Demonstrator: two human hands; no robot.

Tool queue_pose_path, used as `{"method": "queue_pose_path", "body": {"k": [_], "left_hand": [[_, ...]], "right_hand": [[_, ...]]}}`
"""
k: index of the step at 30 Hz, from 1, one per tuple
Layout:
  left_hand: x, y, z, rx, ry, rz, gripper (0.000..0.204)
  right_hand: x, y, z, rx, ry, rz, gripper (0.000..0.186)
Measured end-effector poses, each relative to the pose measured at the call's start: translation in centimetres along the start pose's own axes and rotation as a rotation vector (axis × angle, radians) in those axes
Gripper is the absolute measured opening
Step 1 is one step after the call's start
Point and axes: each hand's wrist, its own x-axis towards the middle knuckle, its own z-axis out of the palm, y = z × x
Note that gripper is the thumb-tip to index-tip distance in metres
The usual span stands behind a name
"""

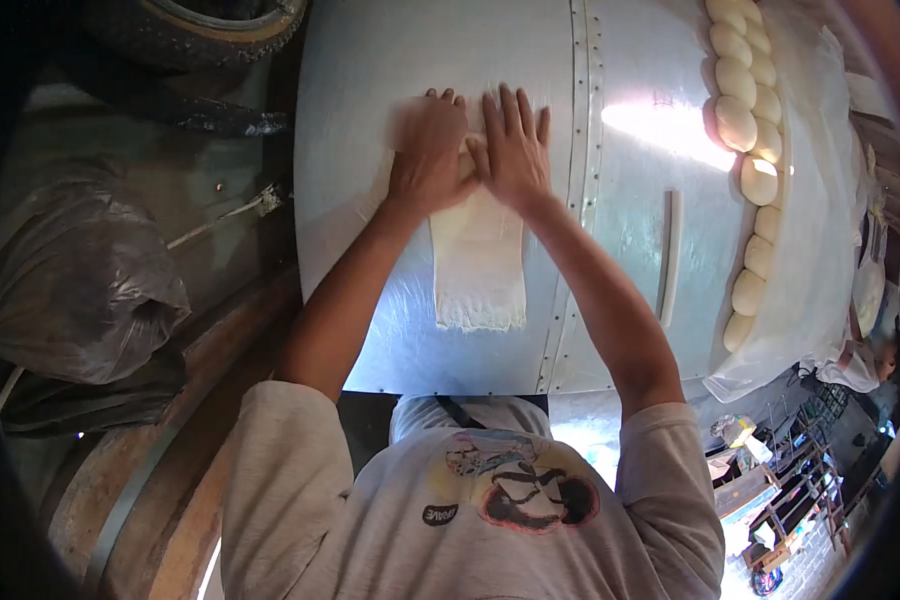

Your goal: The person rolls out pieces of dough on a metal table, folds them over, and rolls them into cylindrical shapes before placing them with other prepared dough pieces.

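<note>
A flat pale strip of dough [478, 270] lies lengthwise on the metal worktop [350, 60], its ragged end nearest me. My left hand [432, 155] is on the dough's far part, fingers forward and partly blurred. Beside it my right hand [513, 155] lies palm down with fingers spread, its thumb at the far part of the dough, some of which both hands hide.
Rows of dough balls [734, 125] line a plastic sheet [805, 250] at right, near a thin pale bar [671, 255]. A tyre [210, 45] and dark bag [80, 280] are left. Another person [855, 365] and a cluttered metal rack [790, 470] are lower right.
</note>
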Motion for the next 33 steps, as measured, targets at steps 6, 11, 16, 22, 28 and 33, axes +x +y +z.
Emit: {"method": "queue_pose_path", "body": {"k": [6, 11, 16, 22, 28, 33], "left_hand": [[-14.8, 2.1, 0.7, 0.058, -0.188, 0.159, 0.091], [-11.9, 2.4, -2.4, -0.095, -0.482, 0.003, 0.088], [-10.8, 4.7, 1.2, 0.025, -0.049, -0.052, 0.103], [-24.6, 6.7, 0.1, 0.182, -0.372, 0.147, 0.089], [-16.0, 6.7, -1.6, -0.109, -0.006, -0.083, 0.093], [-27.7, 9.8, 1.3, 0.093, -0.144, 0.061, 0.092]], "right_hand": [[-14.3, 0.0, -2.5, 0.007, -0.199, -0.170, 0.064], [-8.0, 0.6, -7.5, 0.200, -0.644, 0.029, 0.051], [-11.4, -1.1, -1.3, 0.209, 0.011, -0.048, 0.062], [-24.8, -0.6, -4.4, 0.082, -0.257, -0.280, 0.061], [-16.8, -2.1, -6.3, 0.388, -0.066, 0.000, 0.038], [-28.6, -2.6, -2.1, 0.015, -0.102, -0.215, 0.060]]}}
